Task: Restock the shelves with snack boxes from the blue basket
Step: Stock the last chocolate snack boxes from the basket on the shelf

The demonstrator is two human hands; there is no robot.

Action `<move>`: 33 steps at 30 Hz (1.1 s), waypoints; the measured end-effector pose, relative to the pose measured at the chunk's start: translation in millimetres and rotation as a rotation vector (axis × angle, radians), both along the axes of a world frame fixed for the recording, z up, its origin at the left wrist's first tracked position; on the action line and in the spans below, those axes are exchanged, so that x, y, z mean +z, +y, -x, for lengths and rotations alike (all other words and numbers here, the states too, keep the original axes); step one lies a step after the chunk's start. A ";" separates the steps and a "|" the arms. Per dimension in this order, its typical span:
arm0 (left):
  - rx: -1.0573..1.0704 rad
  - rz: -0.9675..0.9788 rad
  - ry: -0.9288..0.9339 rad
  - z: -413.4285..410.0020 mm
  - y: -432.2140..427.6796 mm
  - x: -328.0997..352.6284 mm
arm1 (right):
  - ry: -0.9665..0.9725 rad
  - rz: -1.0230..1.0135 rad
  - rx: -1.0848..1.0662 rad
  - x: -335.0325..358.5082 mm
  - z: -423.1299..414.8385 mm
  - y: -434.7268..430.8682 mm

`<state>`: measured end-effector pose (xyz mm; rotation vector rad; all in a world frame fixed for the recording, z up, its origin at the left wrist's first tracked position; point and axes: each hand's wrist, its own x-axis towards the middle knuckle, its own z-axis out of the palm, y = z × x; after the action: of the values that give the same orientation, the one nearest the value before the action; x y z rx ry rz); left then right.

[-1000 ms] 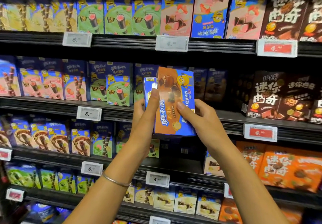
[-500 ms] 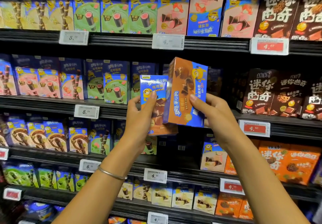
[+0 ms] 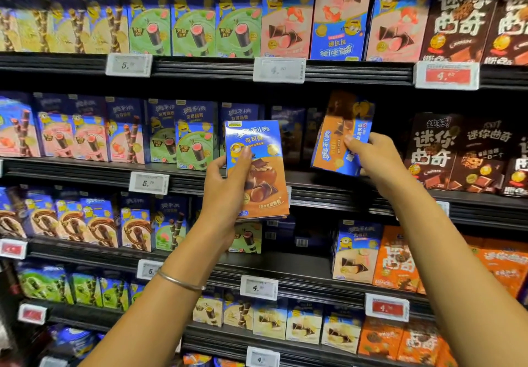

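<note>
snack boxes number two at this moment, both off the shelf and held in the air before the middle shelf [image 3: 85,171]. left grip [image 3: 225,186] is clamped on the upright box [image 3: 257,172], thumb across its face and fingers behind. the box hangs in front of the shelf edge, its lower half below it. risk: held along one side only, it could twist out of the hand if it catches the shelf lip while being raised. right grip [image 3: 374,158] is clamped on the tilted box [image 3: 340,140], pinching it near its right edge, with the top leaning toward the dark gap [image 3: 297,138] in the row. risk: so small a hold gives little control, and the box may topple on release or knock the dark cookie boxes [image 3: 428,152] just beside it. its print runs sideways, so it may end up facing wrongly. the blue basket is not in view.
</note>
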<state>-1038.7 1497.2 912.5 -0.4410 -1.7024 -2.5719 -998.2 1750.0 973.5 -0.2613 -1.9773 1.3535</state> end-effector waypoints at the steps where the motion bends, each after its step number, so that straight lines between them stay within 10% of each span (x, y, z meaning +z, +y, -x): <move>1: -0.004 0.001 0.000 -0.5 -0.2 0.1 | -0.033 -0.034 -0.041 -0.2 8.9 4.8; 20: -0.051 0.067 -0.018 -5.1 -5.9 -3.4 | -0.675 -0.608 -0.298 3.8 88.4 29.6; 33: -0.028 0.060 -0.025 -2.7 -4.8 -9.5 | -0.420 -0.601 -0.368 -7.4 141.0 53.9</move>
<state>-1036.0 1492.4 903.0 -0.4395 -1.7989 -2.5621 -1139.3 1803.9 966.0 -0.6191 -2.4237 0.4587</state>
